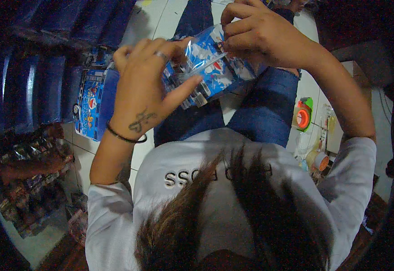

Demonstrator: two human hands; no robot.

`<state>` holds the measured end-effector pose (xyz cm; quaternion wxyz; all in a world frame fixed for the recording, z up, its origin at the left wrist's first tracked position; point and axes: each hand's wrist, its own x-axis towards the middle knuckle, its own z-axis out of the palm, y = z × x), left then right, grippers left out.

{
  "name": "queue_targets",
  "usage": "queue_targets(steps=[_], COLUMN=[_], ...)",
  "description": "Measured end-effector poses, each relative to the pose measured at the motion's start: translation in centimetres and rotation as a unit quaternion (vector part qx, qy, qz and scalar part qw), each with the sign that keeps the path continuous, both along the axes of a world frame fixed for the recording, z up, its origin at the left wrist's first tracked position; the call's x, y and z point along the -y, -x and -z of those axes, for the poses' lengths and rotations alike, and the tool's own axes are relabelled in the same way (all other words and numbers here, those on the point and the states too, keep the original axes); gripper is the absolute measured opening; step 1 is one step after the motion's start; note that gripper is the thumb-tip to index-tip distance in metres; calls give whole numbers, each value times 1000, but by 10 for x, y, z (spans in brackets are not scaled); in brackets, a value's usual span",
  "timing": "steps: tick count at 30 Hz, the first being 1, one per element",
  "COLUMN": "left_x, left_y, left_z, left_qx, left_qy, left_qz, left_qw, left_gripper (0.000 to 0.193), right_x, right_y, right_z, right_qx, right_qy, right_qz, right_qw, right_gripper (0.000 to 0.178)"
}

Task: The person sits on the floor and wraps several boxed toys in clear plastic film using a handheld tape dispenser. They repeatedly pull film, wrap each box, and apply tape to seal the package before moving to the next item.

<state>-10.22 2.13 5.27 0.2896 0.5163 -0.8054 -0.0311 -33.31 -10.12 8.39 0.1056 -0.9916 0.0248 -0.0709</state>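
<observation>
on the far left, dark blue glossy wraps run up the side of the view, and below them a heap of packets lies in shadow; the picture is dim and grainy there, so what is in them is hard to make out. next comes a blue box with a cartoon print, beside the left forearm on the pale tiled floor.

the left hand is part open, its back to the camera, with a ring on one finger and a dark band round the wrist. its fingers are bent at the left side of the pack, its thumb reaches out across the front, and it seems to have the pack between them.

the pack, clear plastic over blue and white cartoon print, is held tilted in front of the person, above the jeans, with a shiny clear edge running slantwise across it. the right hand is nearly closed, its fingers curled and pinching the clear plastic at the pack's upper right.

to the right of the jeans, a green and orange tape holder lies on the tiles, and nearer the body, beside the right sleeve, is a tape roll.
</observation>
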Motion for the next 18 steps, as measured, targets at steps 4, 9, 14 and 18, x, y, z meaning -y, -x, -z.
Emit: queue_targets(steps=[4,9,14,18], left_x=[20,41,51,43], left_y=[24,27,21,28], left_z=[13,32,33,24], left_qx=[-20,-150,-373,-90], left_qy=[-10,-70,-445,-128], left_qz=[52,69,94,48], left_qw=[998,984,809,987], left_gripper=[16,14,23,19], right_x=[2,7,3,6], right_y=[0,1,1,0], right_z=[-3,15,22,22], right_qx=[2,73,172,74], right_qy=[1,7,265,228], right_qz=[1,1,-52,-96], right_qw=[1000,997,948,966], right_gripper=[14,12,15,12])
